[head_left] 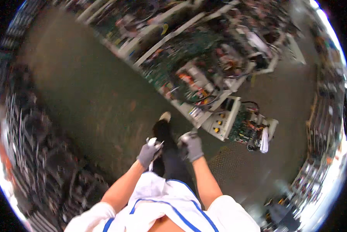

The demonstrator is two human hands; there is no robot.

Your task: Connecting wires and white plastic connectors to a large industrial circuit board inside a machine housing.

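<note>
My left hand [149, 152], in a grey glove with pale fingertips, is held in front of my body with its fingers curled. A thin pale strip shows beside it, but blur hides whether it is gripped. My right hand [191, 145], gloved the same way, is level with it to the right, its fingers bent inward; what is in them, if anything, I cannot make out. The two hands are apart. Nearest to the right hand is a pale equipment panel [221, 125] with yellow knobs and a dark screen.
Opened units with green circuit boards [169, 65] and wiring stand in a row ahead. Another board assembly [252, 129] adjoins the panel on the right. Dark stacked parts [51, 166] line the left side, with more stacks [320, 127] far right. A dark green floor [100, 92] runs between.
</note>
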